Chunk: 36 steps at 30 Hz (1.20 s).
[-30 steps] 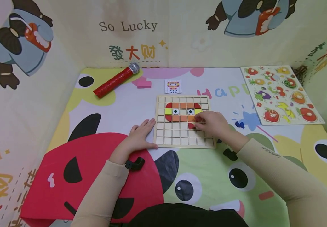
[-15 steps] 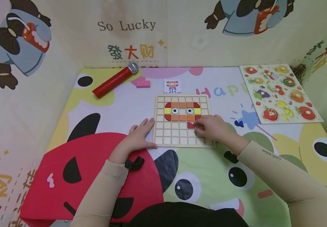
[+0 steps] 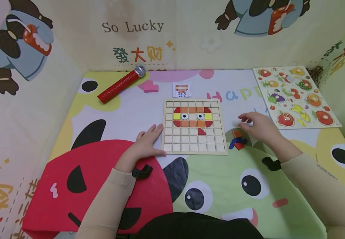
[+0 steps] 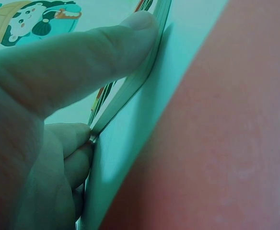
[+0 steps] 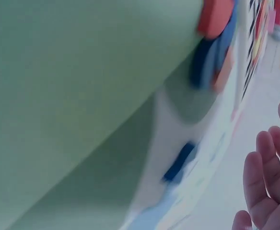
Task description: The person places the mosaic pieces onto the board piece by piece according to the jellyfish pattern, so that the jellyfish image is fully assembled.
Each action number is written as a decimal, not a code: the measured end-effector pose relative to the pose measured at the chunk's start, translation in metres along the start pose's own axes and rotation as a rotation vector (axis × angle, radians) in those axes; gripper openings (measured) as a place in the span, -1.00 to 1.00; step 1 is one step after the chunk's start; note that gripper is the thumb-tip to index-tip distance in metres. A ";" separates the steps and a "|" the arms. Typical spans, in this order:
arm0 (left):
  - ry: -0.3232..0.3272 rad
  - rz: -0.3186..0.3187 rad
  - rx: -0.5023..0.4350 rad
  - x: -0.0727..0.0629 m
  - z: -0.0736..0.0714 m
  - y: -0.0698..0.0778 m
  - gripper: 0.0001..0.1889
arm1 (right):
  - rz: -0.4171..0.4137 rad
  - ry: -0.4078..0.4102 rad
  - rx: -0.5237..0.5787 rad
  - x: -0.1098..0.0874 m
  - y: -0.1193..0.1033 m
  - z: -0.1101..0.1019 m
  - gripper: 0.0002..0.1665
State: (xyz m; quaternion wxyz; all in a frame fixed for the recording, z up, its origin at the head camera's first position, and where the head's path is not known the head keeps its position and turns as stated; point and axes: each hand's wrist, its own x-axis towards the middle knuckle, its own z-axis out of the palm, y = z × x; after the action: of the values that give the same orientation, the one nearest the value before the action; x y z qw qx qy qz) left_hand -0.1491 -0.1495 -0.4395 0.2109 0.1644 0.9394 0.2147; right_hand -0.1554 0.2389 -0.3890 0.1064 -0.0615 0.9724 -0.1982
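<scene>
A wooden grid board [image 3: 172,148] lies on the table, bearing red, orange and yellow tiles and two eye tiles [image 3: 200,117]. Below them sits a single red quarter-round tile [image 3: 201,131]. My left hand [image 3: 145,142] rests at the board's left edge with fingers spread; in the left wrist view the thumb [image 4: 116,48] touches the board's side. To the right of the board, my right hand [image 3: 259,126] hovers with loosely bent fingers, nothing visible in them. Just below its fingertips lies a small pile of red, orange and blue pieces [image 3: 238,141]. Another blue piece [image 5: 179,163] shows in the right wrist view.
A small pattern card [image 3: 181,90] lies behind the board. A red glittery microphone [image 3: 120,87] and a pink block [image 3: 151,88] are at the back left. A fruit puzzle board [image 3: 296,98] lies at the back right, close beyond my right hand.
My right hand has left the red quarter-round tile on the board and moved right, over the table beside the loose pieces, uncovering the pile. My left hand stays in place.
</scene>
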 end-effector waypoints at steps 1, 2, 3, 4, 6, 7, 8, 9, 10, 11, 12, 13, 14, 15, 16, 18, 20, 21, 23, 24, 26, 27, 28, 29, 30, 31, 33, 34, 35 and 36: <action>-0.002 0.001 -0.002 0.000 0.001 0.000 0.13 | 0.026 0.000 -0.002 -0.002 0.005 -0.002 -0.55; -0.005 0.000 -0.003 0.000 0.001 0.000 0.13 | 0.048 -0.004 -0.006 -0.004 0.008 -0.003 -0.54; -0.006 0.000 -0.008 0.000 0.002 0.000 0.13 | 0.065 -0.007 -0.006 -0.006 0.012 -0.004 -0.53; -0.006 0.000 -0.010 0.000 0.002 0.000 0.14 | 0.079 -0.009 0.000 -0.007 0.015 -0.004 -0.52; -0.003 0.002 -0.010 0.000 0.002 0.000 0.14 | 0.085 -0.010 0.010 -0.009 0.020 -0.004 -0.51; -0.001 0.002 -0.009 0.000 0.002 0.000 0.14 | 0.083 -0.010 0.015 -0.010 0.021 -0.003 -0.51; 0.001 0.000 -0.010 0.000 0.002 0.000 0.14 | 0.078 -0.010 0.018 -0.010 0.023 -0.002 -0.51; 0.002 0.000 -0.009 0.000 0.002 0.000 0.14 | 0.069 -0.009 0.018 -0.011 0.024 -0.001 -0.52; 0.001 -0.002 -0.006 0.000 0.001 0.000 0.13 | 0.060 -0.014 0.016 -0.011 0.025 0.001 -0.53; 0.001 -0.002 -0.007 0.000 0.001 0.001 0.13 | 0.052 -0.019 0.009 -0.011 0.026 0.002 -0.54; 0.001 -0.003 -0.008 0.000 0.001 0.001 0.13 | 0.045 -0.023 -0.001 -0.011 0.026 0.003 -0.55; -0.001 -0.001 -0.010 0.000 0.000 0.002 0.13 | 0.039 -0.027 -0.011 -0.011 0.027 0.004 -0.56; -0.001 0.001 -0.012 0.000 0.000 0.002 0.13 | 0.032 -0.032 -0.021 -0.012 0.027 0.005 -0.57; -0.001 0.004 -0.011 0.000 0.000 0.002 0.13 | 0.027 -0.035 -0.029 -0.012 0.028 0.005 -0.58; -0.001 0.007 -0.011 0.000 0.000 0.003 0.13 | 0.024 -0.040 -0.036 -0.012 0.028 0.006 -0.58; 0.001 0.012 -0.012 0.001 0.000 0.003 0.13 | 0.020 -0.044 -0.036 -0.013 0.029 0.007 -0.58; 0.001 0.015 -0.008 0.001 0.000 0.003 0.12 | 0.003 -0.057 -0.020 -0.013 0.030 0.008 -0.58; 0.001 0.014 -0.006 0.001 0.000 0.002 0.12 | -0.010 -0.062 -0.013 -0.014 0.030 0.009 -0.58; 0.002 0.013 0.000 0.001 0.001 0.002 0.12 | -0.044 -0.077 -0.002 -0.014 0.030 0.012 -0.58; 0.002 0.013 0.002 0.001 0.001 0.001 0.12 | -0.065 -0.081 -0.004 -0.014 0.030 0.013 -0.59; 0.004 0.014 0.006 0.002 0.001 0.001 0.12 | -0.102 -0.082 -0.031 -0.014 0.029 0.015 -0.60; 0.005 0.015 0.007 0.002 0.001 0.000 0.13 | -0.116 -0.079 -0.047 -0.013 0.029 0.017 -0.61; 0.005 0.016 0.008 0.002 0.001 0.000 0.13 | -0.128 -0.074 -0.062 -0.013 0.029 0.018 -0.61; 0.005 0.017 0.008 0.002 0.002 -0.001 0.13 | -0.138 -0.069 -0.078 -0.013 0.029 0.019 -0.62; 0.005 0.018 0.007 0.002 0.002 -0.001 0.13 | -0.143 -0.062 -0.090 -0.013 0.029 0.020 -0.63; 0.004 0.020 0.008 0.002 0.002 -0.001 0.13 | -0.142 -0.055 -0.099 -0.013 0.029 0.021 -0.63; 0.004 0.021 0.010 0.001 0.002 -0.002 0.12 | -0.144 -0.045 -0.105 -0.012 0.029 0.022 -0.64; 0.004 0.021 0.011 0.001 0.002 -0.002 0.12 | -0.143 -0.042 -0.106 -0.012 0.029 0.022 -0.64; 0.005 0.022 0.011 0.001 0.002 -0.002 0.12 | -0.141 -0.040 -0.110 -0.011 0.029 0.023 -0.65; 0.006 0.023 0.012 0.001 0.002 -0.003 0.11 | -0.140 -0.038 -0.116 -0.010 0.029 0.023 -0.65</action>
State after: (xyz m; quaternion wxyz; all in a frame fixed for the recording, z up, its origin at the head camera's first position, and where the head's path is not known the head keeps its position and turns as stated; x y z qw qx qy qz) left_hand -0.1497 -0.1508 -0.4423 0.2047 0.1759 0.9392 0.2121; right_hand -0.1423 0.2585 -0.4194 0.1071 -0.1391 0.9734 -0.1475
